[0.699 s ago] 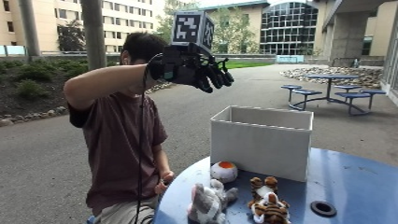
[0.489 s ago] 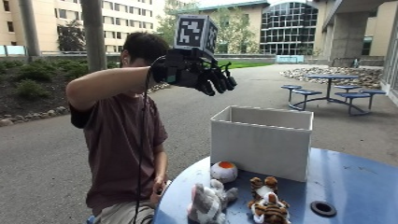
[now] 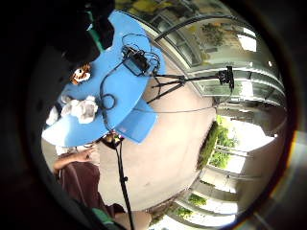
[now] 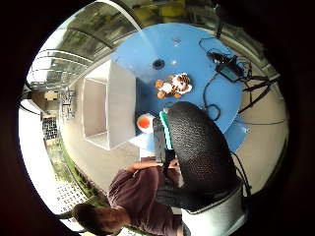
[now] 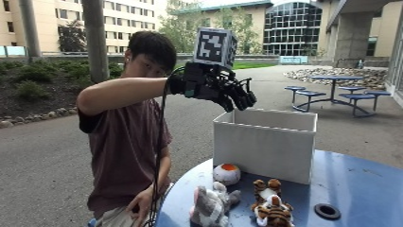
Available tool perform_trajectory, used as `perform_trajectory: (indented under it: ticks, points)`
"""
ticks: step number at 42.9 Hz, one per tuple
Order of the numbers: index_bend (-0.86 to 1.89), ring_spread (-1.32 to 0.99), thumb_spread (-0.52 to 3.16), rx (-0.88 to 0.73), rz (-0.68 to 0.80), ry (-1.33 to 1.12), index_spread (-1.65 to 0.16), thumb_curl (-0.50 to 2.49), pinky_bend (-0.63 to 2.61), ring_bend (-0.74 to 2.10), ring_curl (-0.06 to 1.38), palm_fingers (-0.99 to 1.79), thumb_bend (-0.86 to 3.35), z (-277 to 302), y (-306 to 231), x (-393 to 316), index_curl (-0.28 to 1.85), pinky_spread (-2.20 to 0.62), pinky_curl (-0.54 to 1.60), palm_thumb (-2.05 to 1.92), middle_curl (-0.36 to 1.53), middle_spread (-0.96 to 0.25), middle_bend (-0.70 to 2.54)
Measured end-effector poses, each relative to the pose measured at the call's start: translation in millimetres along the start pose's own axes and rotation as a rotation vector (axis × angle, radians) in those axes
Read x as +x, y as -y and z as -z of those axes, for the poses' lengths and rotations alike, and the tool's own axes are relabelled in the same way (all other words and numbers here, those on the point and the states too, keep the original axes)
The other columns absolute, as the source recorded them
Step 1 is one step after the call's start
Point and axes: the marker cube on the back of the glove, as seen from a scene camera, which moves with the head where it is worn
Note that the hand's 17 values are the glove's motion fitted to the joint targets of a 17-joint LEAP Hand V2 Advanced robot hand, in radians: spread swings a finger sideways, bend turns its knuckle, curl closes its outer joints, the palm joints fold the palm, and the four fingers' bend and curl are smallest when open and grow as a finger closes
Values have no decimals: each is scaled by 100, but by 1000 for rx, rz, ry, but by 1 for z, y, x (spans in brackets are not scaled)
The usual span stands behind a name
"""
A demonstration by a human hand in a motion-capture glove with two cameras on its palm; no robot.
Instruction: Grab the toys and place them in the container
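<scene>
Person stands at L edge of round blue desk, bare hand low by the hip. Gloved right hand raised high, just L of and above white container; fingers loosely curled, pointing down, holding nothing. On desk in front of container, L to R: grey plush toy, white-orange ball toy touching container wall, tiger toy. Container open-topped, upright.
</scene>
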Motion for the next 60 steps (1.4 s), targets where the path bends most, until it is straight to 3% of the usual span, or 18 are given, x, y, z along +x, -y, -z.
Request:
perform_trajectory:
  ticks: [30,43,49,52,60]
  points:
    - [15,-14,139,-52,-5,35,-21,18,102,78,27,0,-4,-39,61,4,24,-8,35,-5,32,-1,21]
    - [13,-14,139,-70,21,86,-21,19,103,80,28,-3,-4,-70,111,-23,26,-7,35,-5,35,-1,20]
    - [10,-14,137,-71,134,-42,-21,20,105,81,29,-7,-3,-101,139,-30,24,-6,36,-5,36,-1,20]
    - [8,-14,135,-104,81,-11,-21,21,107,80,29,-9,-3,-124,155,-50,23,-6,36,-4,37,-1,20]
    - [3,-7,130,-344,271,2,-20,25,112,64,25,-32,0,-203,170,-89,19,-1,37,3,36,0,15]
